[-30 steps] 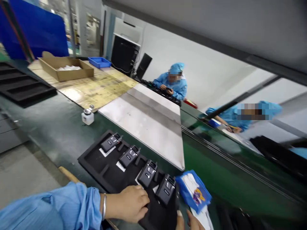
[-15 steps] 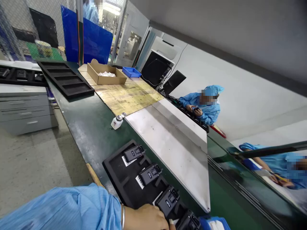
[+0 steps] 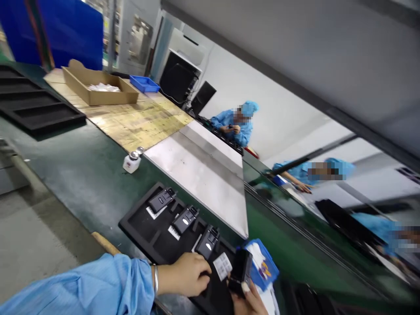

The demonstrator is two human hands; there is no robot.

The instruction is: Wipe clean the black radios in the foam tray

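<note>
A black foam tray [image 3: 141, 225] lies on the green bench in front of me with three small black devices [image 3: 185, 218] standing in its slots. My left hand [image 3: 183, 275], in a blue sleeve with a metal bangle, rests curled on the tray's near end beside the nearest standing device [image 3: 207, 241]. At the bottom edge my right hand [image 3: 249, 302] grips a fourth black device [image 3: 241, 271], lifted out of the tray. A white label [image 3: 222, 265] lies in the slot beside it.
A small blue bin [image 3: 265, 267] with white and coloured bits sits right of the tray. A white dispenser bottle [image 3: 131, 162], a steel plate [image 3: 200, 175], a cardboard box [image 3: 98, 89] and an empty black tray [image 3: 33, 109] lie farther along. Two co-workers in blue sit beyond.
The nearest device has come out of its slot and is now held up in my right hand, showing a white label beneath. The view swung back to the right.
</note>
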